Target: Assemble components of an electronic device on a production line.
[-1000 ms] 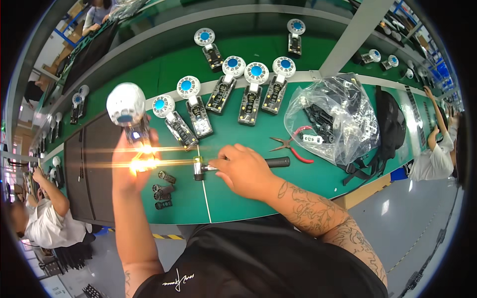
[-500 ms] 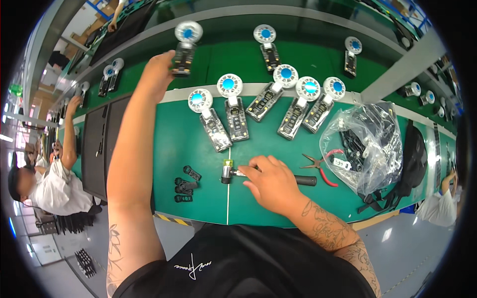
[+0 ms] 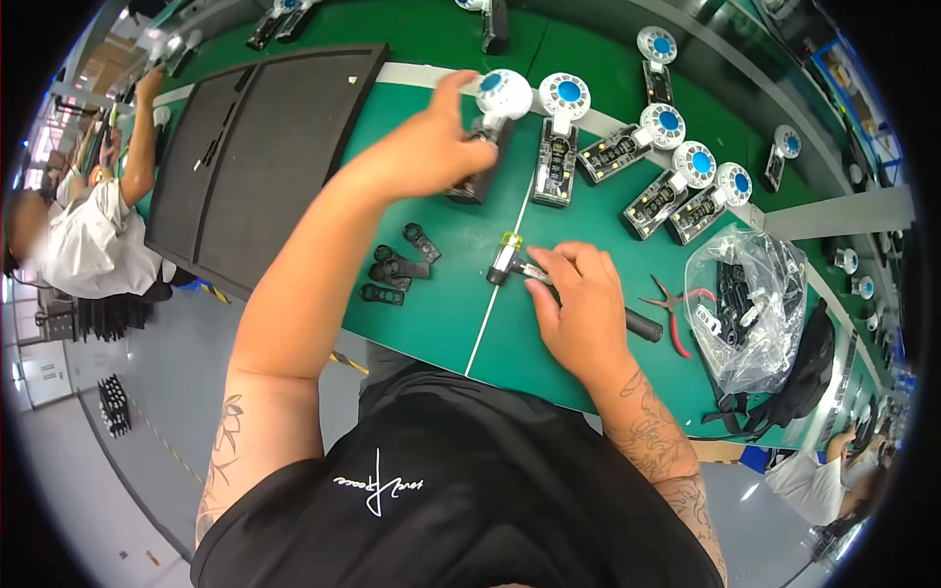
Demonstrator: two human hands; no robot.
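Note:
My left hand (image 3: 429, 152) grips a clear-cased device (image 3: 477, 186) with a round white head and blue centre, its thumb across the body and index finger beside the head. The device tilts, slightly blurred. Under my right hand (image 3: 586, 309) lies a small hammer (image 3: 642, 325) with a black ribbed handle and a yellow clear tip; the fingers curl over its shaft. A similar device (image 3: 557, 162) rests just right of my left hand. Several more, such as this device (image 3: 654, 203), lie along the far table edge.
Several black plastic clips (image 3: 397, 267) lie left of the hammer. Red-handled pliers (image 3: 676, 318) and a clear bag of black parts (image 3: 745, 314) are at right. A dark panel (image 3: 279, 147) stands left. Beyond runs a green belt (image 3: 578, 44) carrying devices. A co-worker (image 3: 93, 235) sits left.
My left hand has let go of a device on the green belt and come back to the leftmost one on the table, which has tilted. The view has turned; my right hand stays on the hammer.

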